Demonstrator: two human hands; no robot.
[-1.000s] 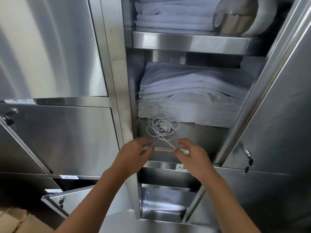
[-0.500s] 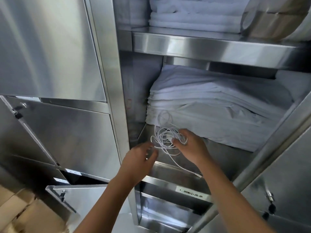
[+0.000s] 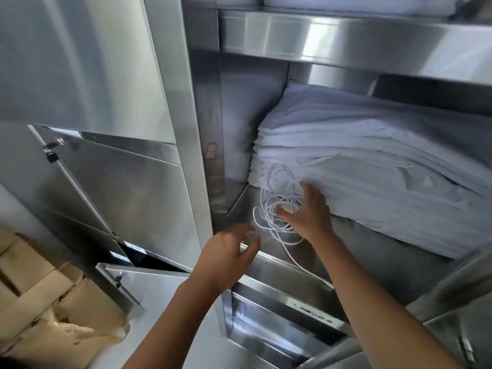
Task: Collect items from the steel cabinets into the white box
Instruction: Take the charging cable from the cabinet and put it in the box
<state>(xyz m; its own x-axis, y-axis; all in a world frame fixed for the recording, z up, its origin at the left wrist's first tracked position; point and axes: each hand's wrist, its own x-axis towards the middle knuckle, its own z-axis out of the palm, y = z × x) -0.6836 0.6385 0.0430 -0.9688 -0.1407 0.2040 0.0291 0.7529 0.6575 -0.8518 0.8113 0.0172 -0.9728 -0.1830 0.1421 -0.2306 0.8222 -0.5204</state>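
A coiled white cable (image 3: 269, 211) lies on the steel shelf (image 3: 372, 262) of the open cabinet, in front of a stack of folded white sheets (image 3: 372, 166). My right hand (image 3: 306, 214) reaches into the shelf and rests on the coil, thumb and forefinger spread, the thumb touching a white plug among the loops. One cable end trails over the shelf toward the front lip. My left hand (image 3: 229, 254) hovers at the shelf's front left corner, fingers loosely curled and blurred, holding nothing. No white box is in view.
Another steel shelf (image 3: 346, 35) with more white linen sits above. Shut steel doors (image 3: 80, 62) fill the left. A small lower cabinet door (image 3: 149, 283) hangs open at bottom left. Cardboard boxes (image 3: 40, 302) stand beside it.
My head has moved closer to the shelf. My right hand went from the shelf's front edge onto the cable coil and deeper in. My left hand stayed near the front left corner.
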